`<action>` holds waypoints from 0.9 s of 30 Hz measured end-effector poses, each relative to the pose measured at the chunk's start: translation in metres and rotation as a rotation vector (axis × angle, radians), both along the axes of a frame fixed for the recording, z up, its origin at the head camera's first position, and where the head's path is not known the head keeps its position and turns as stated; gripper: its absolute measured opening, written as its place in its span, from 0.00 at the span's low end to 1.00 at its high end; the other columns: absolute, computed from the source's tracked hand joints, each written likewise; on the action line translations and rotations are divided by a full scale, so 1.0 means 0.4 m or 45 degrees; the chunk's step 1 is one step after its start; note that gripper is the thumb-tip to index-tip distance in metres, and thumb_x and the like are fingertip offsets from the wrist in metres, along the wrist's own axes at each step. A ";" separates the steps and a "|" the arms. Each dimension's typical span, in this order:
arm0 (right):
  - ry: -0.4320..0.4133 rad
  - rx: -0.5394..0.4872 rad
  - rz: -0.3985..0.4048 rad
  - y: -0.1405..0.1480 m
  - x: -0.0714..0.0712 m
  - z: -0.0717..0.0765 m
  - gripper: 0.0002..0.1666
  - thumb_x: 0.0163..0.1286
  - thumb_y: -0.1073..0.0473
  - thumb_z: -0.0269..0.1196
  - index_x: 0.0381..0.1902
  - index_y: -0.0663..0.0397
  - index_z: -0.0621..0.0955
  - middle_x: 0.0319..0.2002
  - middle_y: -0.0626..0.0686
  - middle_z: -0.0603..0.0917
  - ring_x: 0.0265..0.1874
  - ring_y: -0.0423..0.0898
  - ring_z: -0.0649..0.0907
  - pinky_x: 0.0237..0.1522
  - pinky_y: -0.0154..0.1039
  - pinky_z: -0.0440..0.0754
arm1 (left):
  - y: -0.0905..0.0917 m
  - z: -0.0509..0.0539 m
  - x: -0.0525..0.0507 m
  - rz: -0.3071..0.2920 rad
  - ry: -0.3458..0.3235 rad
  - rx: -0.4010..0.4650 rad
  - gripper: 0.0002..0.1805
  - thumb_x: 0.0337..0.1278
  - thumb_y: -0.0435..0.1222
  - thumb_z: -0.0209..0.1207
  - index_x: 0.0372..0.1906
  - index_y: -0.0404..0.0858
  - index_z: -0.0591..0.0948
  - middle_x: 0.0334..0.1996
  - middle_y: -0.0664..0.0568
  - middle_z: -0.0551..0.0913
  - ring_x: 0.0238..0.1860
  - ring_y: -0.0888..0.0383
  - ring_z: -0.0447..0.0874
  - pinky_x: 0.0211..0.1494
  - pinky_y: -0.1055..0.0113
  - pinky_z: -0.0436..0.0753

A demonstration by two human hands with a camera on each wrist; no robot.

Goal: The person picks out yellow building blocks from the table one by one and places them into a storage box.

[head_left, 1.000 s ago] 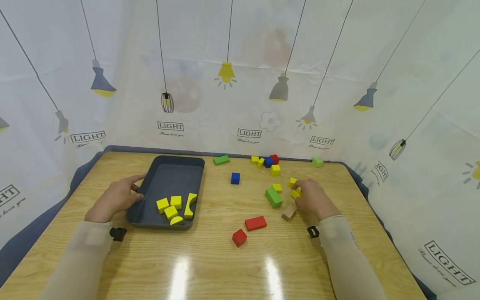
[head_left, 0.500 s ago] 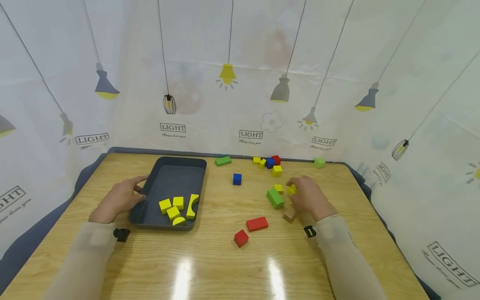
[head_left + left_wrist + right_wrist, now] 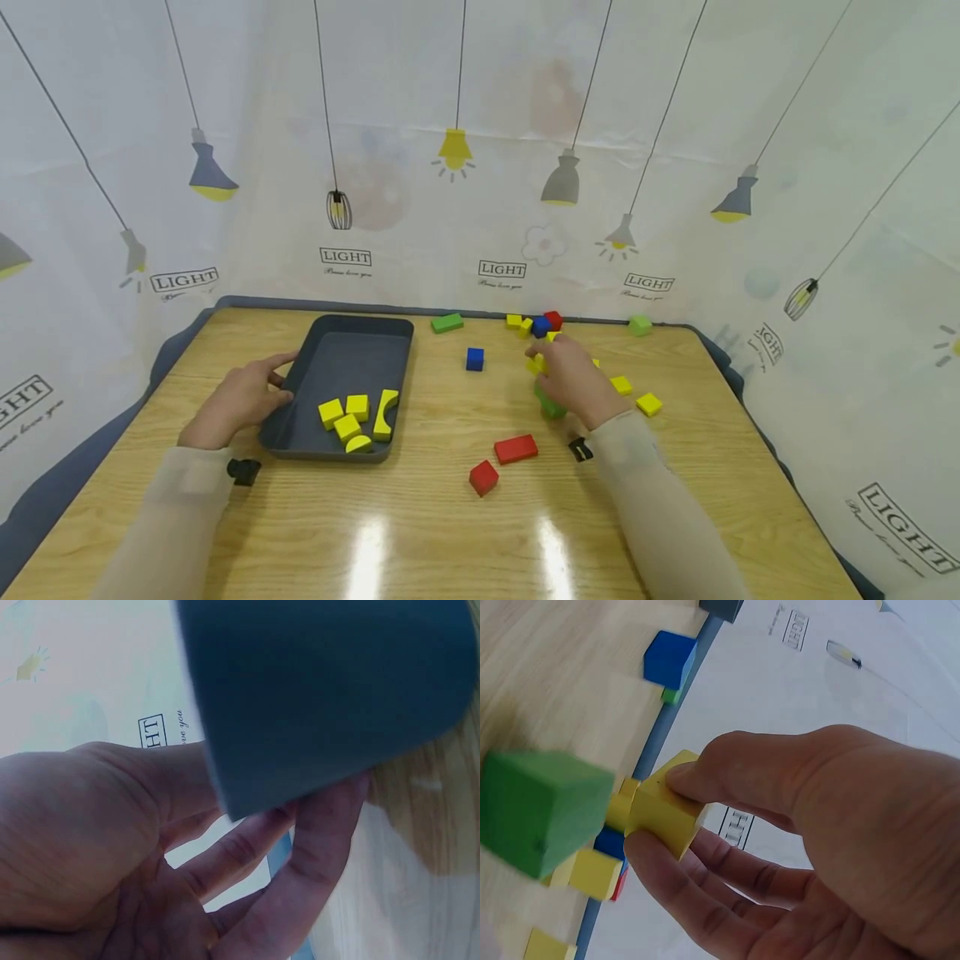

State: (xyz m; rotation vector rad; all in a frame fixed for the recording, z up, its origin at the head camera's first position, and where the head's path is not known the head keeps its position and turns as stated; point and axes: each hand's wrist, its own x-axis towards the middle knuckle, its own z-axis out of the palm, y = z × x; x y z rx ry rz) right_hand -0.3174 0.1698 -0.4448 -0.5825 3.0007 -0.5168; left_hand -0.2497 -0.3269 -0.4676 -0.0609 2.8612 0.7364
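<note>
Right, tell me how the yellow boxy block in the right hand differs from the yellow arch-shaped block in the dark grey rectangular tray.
The yellow boxy block has flat faces; the yellow arch-shaped block has a curved notch in one side. The boxy block is pinched in the right hand; the arch-shaped block lies in the tray. Both are yellow.

- White sheeting (image 3: 405,75) hangs behind the bench (image 3: 285,533) and along both sides, faintly creased, with pale pink and bluish patches
- Printed lamps on thin dark cords cross it: a yellow lamp (image 3: 454,150), a grey lamp (image 3: 561,185), a blue-grey lamp (image 3: 212,172), a wire-cage lamp (image 3: 339,210)
- A boxed LIGHT label (image 3: 502,269) repeats lower down, script beneath; near one, a pale flower outline (image 3: 543,244)
- The bench has light, visibly grained wood
- A dark blue-grey strip (image 3: 167,354) borders its back and sides
- Two bright glare streaks (image 3: 366,558) shine on the near wood
</note>
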 end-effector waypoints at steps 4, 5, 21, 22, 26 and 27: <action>-0.012 -0.021 0.030 -0.047 -0.008 0.006 0.26 0.79 0.69 0.73 0.72 0.60 0.88 0.63 0.63 0.89 0.53 0.56 0.83 0.65 0.53 0.90 | 0.000 -0.001 -0.002 0.004 -0.003 0.003 0.44 0.79 0.31 0.67 0.92 0.31 0.62 0.68 0.19 0.85 0.58 0.31 0.92 0.60 0.38 0.91; -0.020 -0.029 0.037 -0.058 -0.010 0.007 0.26 0.79 0.69 0.73 0.72 0.59 0.88 0.63 0.63 0.89 0.52 0.56 0.83 0.64 0.52 0.90 | 0.000 0.000 -0.003 0.005 -0.005 0.005 0.44 0.79 0.31 0.67 0.92 0.31 0.62 0.68 0.19 0.85 0.57 0.32 0.92 0.60 0.38 0.91; 0.095 0.017 0.270 -0.260 -0.014 0.029 0.25 0.81 0.66 0.73 0.72 0.52 0.89 0.63 0.59 0.89 0.51 0.52 0.85 0.61 0.45 0.91 | -0.004 -0.003 -0.007 0.007 -0.028 0.018 0.44 0.79 0.30 0.67 0.92 0.30 0.62 0.69 0.19 0.84 0.58 0.32 0.91 0.62 0.37 0.91; 0.101 0.022 0.287 -0.272 -0.016 0.029 0.25 0.81 0.67 0.73 0.73 0.52 0.89 0.64 0.59 0.89 0.51 0.52 0.85 0.61 0.45 0.91 | -0.003 -0.003 -0.007 0.008 -0.030 0.018 0.44 0.79 0.30 0.67 0.92 0.30 0.62 0.69 0.19 0.84 0.58 0.32 0.91 0.62 0.37 0.91; 0.112 0.010 0.350 -0.318 -0.020 0.029 0.25 0.80 0.68 0.73 0.72 0.54 0.89 0.66 0.60 0.89 0.53 0.53 0.87 0.62 0.45 0.92 | -0.002 0.002 -0.006 0.006 -0.028 0.016 0.44 0.79 0.30 0.67 0.92 0.30 0.62 0.69 0.19 0.84 0.57 0.33 0.91 0.61 0.38 0.91; 0.112 0.005 0.365 -0.328 -0.021 0.030 0.26 0.80 0.68 0.73 0.72 0.54 0.89 0.67 0.60 0.89 0.54 0.53 0.87 0.62 0.45 0.92 | -0.002 0.003 -0.006 0.006 -0.028 0.017 0.44 0.79 0.30 0.67 0.92 0.30 0.62 0.69 0.19 0.84 0.57 0.33 0.91 0.60 0.38 0.91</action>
